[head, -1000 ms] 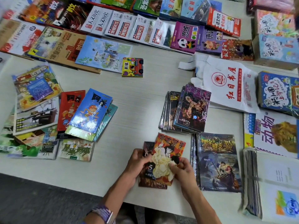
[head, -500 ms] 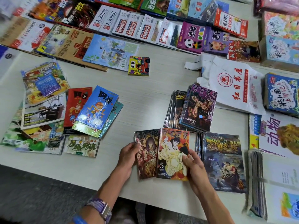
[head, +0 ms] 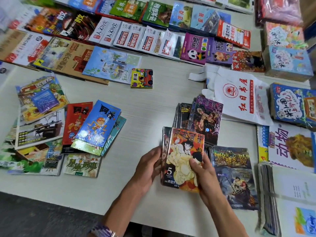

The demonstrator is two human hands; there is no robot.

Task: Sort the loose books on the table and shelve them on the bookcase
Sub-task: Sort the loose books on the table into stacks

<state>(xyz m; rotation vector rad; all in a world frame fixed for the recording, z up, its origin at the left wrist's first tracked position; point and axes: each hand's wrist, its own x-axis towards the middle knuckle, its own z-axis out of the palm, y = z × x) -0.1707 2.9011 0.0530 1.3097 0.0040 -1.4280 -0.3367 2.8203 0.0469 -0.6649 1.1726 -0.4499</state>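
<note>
I hold a small stack of comic books near the table's front edge. On top is an orange comic numbered 5 (head: 183, 154), with a darker comic (head: 165, 134) showing behind its left side. My left hand (head: 150, 166) grips the stack's left edge. My right hand (head: 203, 175) grips the right edge, thumb on the cover. Just behind lies a pile of dark comics topped by number 15 (head: 206, 118). A dark adventure book (head: 234, 178) lies to the right of my hands. The bookcase is out of view.
Red and blue comics (head: 95, 124) overlap at the left beside magazines (head: 39, 100). Rows of books (head: 136, 36) fill the table's far side. A white bag with red print (head: 239, 96) lies at the right, with large children's books (head: 290, 146) beyond. Bare tabletop (head: 153, 100) shows mid-table.
The two comics lay side by side half a second ago; now they are stacked, number 5 on top, and lifted toward the number 15 pile. Both hands moved up with them.
</note>
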